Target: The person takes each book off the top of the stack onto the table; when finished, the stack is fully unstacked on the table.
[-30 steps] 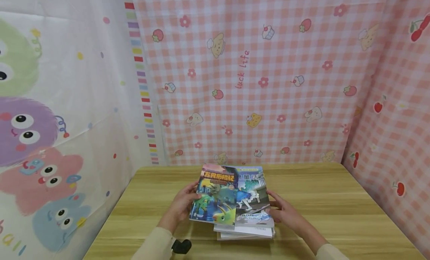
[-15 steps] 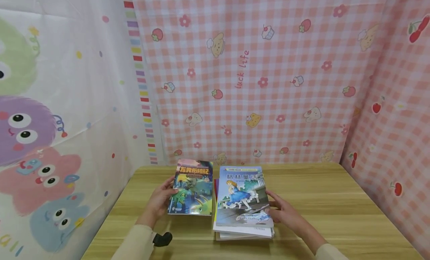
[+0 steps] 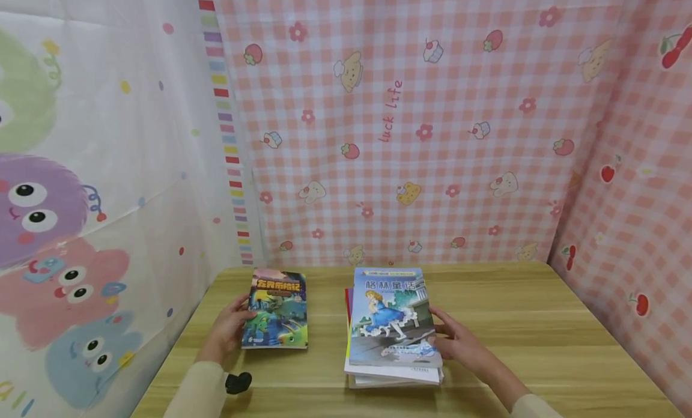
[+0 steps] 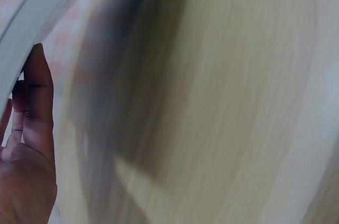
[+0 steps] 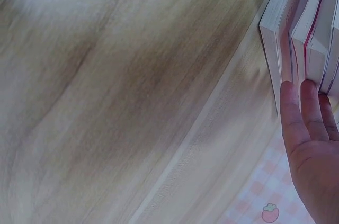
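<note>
A book with a colourful dinosaur cover [image 3: 276, 313] is on the left half of the table in the head view. My left hand [image 3: 224, 331] grips it by its left edge, thumb over the cover. In the left wrist view, the fingers [image 4: 38, 113] lie against the pale book [image 4: 24, 28], with a dark shadow on the wood beside it. A stack of books stands in the middle, topped by a blue book with a girl in a blue dress [image 3: 389, 316]. My right hand [image 3: 459, 343] touches the stack's right side, its fingertips [image 5: 287, 89] straight against the book edges [image 5: 312, 49].
A wooden table [image 3: 503, 310] carries the books. Behind it hangs a pink checked curtain [image 3: 411, 166], and a white cartoon-printed curtain [image 3: 151, 166] is on the left. A small black object [image 3: 238, 382] shows at the left sleeve [image 3: 197, 388].
My left hand has carried the dinosaur book left, off the stack, and lowered it toward the table, uncovering the blue book. The right hand has stayed at the stack.
</note>
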A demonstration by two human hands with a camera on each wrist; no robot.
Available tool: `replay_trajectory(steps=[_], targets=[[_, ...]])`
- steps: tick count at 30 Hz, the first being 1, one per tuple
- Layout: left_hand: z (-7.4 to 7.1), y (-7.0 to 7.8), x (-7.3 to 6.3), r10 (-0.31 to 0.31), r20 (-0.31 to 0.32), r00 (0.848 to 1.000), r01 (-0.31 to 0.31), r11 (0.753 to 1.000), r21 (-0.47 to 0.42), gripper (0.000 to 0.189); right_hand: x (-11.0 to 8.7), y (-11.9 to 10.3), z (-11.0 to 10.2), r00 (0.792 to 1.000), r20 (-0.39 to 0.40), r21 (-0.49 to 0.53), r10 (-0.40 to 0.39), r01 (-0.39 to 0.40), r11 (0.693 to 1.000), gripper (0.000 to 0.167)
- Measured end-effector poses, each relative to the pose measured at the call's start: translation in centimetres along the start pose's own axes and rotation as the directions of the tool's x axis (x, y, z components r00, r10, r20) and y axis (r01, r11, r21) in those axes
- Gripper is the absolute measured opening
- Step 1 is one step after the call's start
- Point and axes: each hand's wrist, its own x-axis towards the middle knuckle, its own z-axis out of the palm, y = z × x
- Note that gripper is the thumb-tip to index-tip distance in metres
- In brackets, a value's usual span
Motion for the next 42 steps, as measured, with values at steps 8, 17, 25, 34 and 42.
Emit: replay_trajectory(steps=[8,17,25,34,42], targets=[[-1.9,-0.6,0.5,-0.034,-0.057,0.998,0.035,0.999,0.018,0.071,-0.1,0.1,-0.1,1.0,0.022,0.01,-0.006,0.006,1.0,0.072],[-3.1,-0.8,0.3,-0.05,-0.096,0.994,0.051,0.999,0.008,0.072,0.0,0.0,-0.1,1.0,0.024,0.0,0.019,-0.019,1.0,0.073],[-3.0,-1.4,-1.2,-0.056,-0.038,0.998,0.05,0.99,-0.135,0.087,0.1,0.2,-0.4,0.999,0.036,0.004,0.008,-0.008,1.0,0.071],[-3.7,-2.7,-1.9,-0.037,0.03,0.999,0.04,0.992,-0.119,0.094,-0.1,0.0,-0.2,0.999,0.029,0.013,0.018,-0.019,1.0,0.071],[-4.1,-2.0,-2.4,-0.076,-0.083,0.994,0.052,0.963,-0.264,0.077,0.0,0.1,-0.1,0.999,0.013,0.018,0.036,-0.037,0.999,0.071]])
